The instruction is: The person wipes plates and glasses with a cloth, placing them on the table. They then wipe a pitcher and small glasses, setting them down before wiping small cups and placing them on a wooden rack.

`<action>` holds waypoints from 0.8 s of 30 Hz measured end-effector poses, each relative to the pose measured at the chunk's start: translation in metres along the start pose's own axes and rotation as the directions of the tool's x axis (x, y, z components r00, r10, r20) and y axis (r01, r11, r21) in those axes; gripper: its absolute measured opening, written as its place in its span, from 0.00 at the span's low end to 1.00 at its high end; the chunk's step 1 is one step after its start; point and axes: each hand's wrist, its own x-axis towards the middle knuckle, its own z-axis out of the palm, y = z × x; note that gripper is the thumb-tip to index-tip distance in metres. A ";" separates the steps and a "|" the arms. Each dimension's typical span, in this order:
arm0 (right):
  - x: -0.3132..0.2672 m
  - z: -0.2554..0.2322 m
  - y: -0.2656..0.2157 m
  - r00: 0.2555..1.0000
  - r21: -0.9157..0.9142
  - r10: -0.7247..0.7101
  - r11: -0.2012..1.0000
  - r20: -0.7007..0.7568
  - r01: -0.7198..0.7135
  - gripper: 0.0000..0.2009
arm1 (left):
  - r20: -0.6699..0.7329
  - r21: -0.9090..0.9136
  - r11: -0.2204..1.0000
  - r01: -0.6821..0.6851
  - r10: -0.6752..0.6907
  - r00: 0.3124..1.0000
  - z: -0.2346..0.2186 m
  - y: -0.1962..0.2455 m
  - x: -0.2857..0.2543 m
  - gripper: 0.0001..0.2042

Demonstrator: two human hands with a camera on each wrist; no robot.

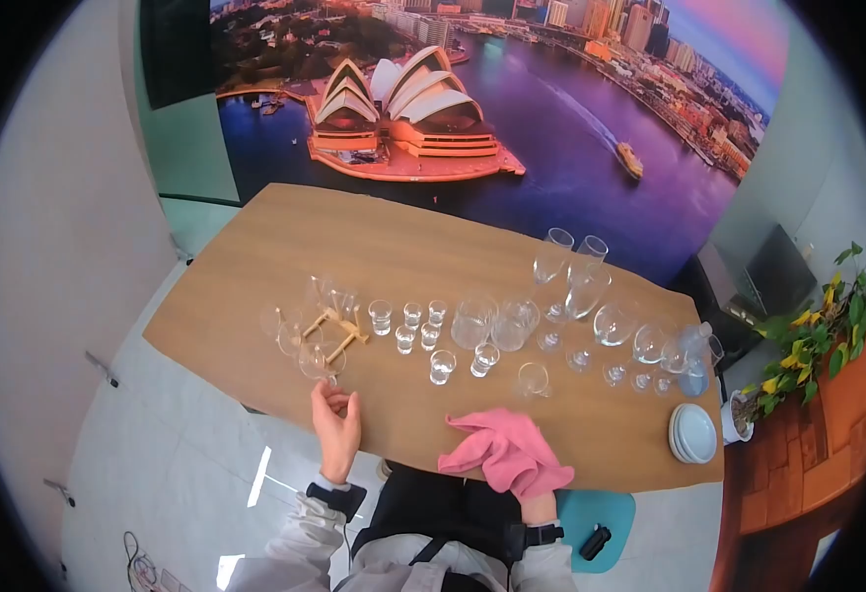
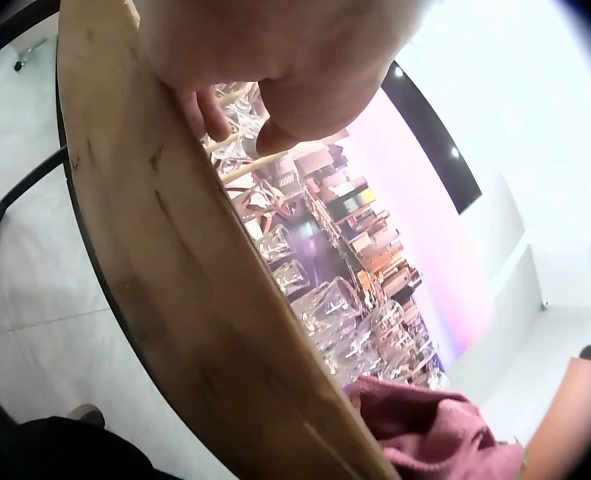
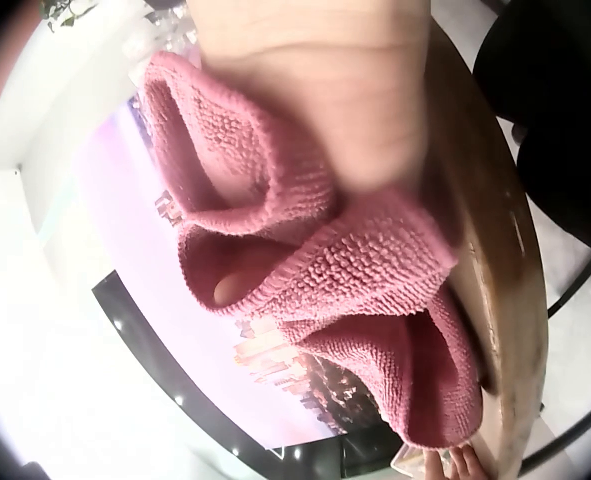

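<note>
My left hand (image 1: 336, 429) is at the table's front edge, fingers loosely bent and thumb apart. Its fingertips come right up to the nearest clear glass cup (image 1: 317, 365) beside a small wooden rack (image 1: 334, 333). Other glass cups surround the rack, and in the left wrist view my palm hides part of this group. A pink cloth (image 1: 504, 452) is gripped in my right hand (image 3: 321, 110), draped in folds over the table edge. One fingertip (image 3: 234, 288) pokes out between the folds; the other fingers are covered by the cloth.
Several shot glasses (image 1: 430, 336) stand mid-table beside two wide tumblers (image 1: 474, 324). A small glass cup (image 1: 533, 378) sits near the cloth. Tall stemmed glasses (image 1: 587, 291), wine glasses (image 1: 613, 324) and a plastic bottle (image 1: 694, 360) are to the right, with stacked white dishes (image 1: 695, 432) at the corner.
</note>
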 end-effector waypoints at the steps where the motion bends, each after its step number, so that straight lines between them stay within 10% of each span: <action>1: 0.000 0.002 -0.013 1.000 -0.002 0.007 1.000 -0.002 -0.007 0.20 | 0.032 0.032 0.999 -0.020 0.019 0.999 0.001 -0.001 0.001 0.25; 3: 0.000 0.004 -0.036 0.995 -0.253 0.060 0.964 -0.073 -0.077 0.21 | 0.012 0.026 1.000 -0.001 0.001 1.000 0.003 0.010 0.000 0.22; 10: 0.068 0.005 -0.127 0.867 -0.257 0.464 0.873 0.179 -0.415 0.21 | 0.008 0.160 0.987 -0.026 0.025 1.000 0.004 0.024 0.000 0.07; 18: 0.133 0.033 -0.193 0.351 -0.262 0.811 0.506 0.468 -0.822 0.22 | 0.151 0.276 0.959 -0.060 0.019 0.988 0.007 0.030 -0.002 0.07; 20: 0.150 0.035 -0.213 0.228 -0.243 0.829 0.394 0.511 -0.887 0.22 | 0.322 0.445 0.815 -0.372 0.241 0.915 0.010 0.034 0.003 0.08; 24: 0.164 0.043 -0.234 0.074 -0.188 0.810 0.222 0.582 -0.957 0.22 | 0.374 0.477 0.791 -0.383 0.212 0.903 0.015 0.035 0.006 0.09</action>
